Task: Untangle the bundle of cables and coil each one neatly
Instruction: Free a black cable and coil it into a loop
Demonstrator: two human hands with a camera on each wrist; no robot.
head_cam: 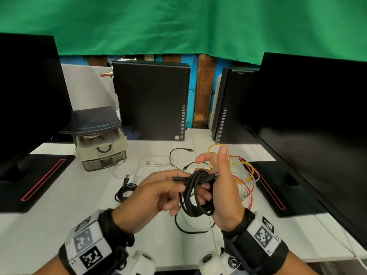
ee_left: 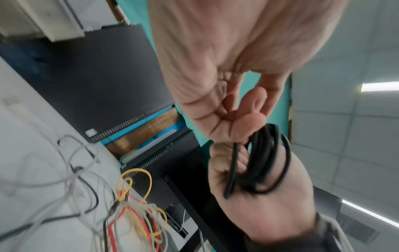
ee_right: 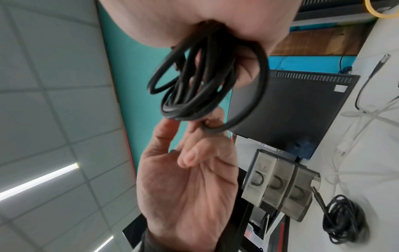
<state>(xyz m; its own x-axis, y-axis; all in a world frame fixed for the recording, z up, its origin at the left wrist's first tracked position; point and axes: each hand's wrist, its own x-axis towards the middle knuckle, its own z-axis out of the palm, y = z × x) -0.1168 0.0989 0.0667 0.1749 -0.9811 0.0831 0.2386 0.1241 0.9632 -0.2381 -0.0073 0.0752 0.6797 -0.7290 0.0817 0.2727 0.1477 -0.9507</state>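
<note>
A black cable coil [head_cam: 195, 195] hangs in my right hand [head_cam: 212, 158], above the white table [head_cam: 59, 225]. The lower fingers curl through its loops, while the thumb and index finger point up. My left hand [head_cam: 172, 181] pinches the cable's plug end [head_cam: 175, 178] beside the coil. The left wrist view shows the fingertips [ee_left: 248, 122] on the black strand [ee_left: 234, 162]. In the right wrist view the coil [ee_right: 205, 81] hangs under my right palm. A tangle of yellow, red and white cables [head_cam: 245, 173] lies behind my right hand. A second black cable [head_cam: 124, 192] lies coiled at the left.
A loose white cable [head_cam: 151, 163] and a thin black USB cable [head_cam: 178, 151] lie mid-table. A black strand [head_cam: 188, 231] loops below my hands. A small drawer organiser [head_cam: 101, 141] stands at the back left. Two PC towers [head_cam: 151, 100] and monitors [head_cam: 307, 126] hem the table.
</note>
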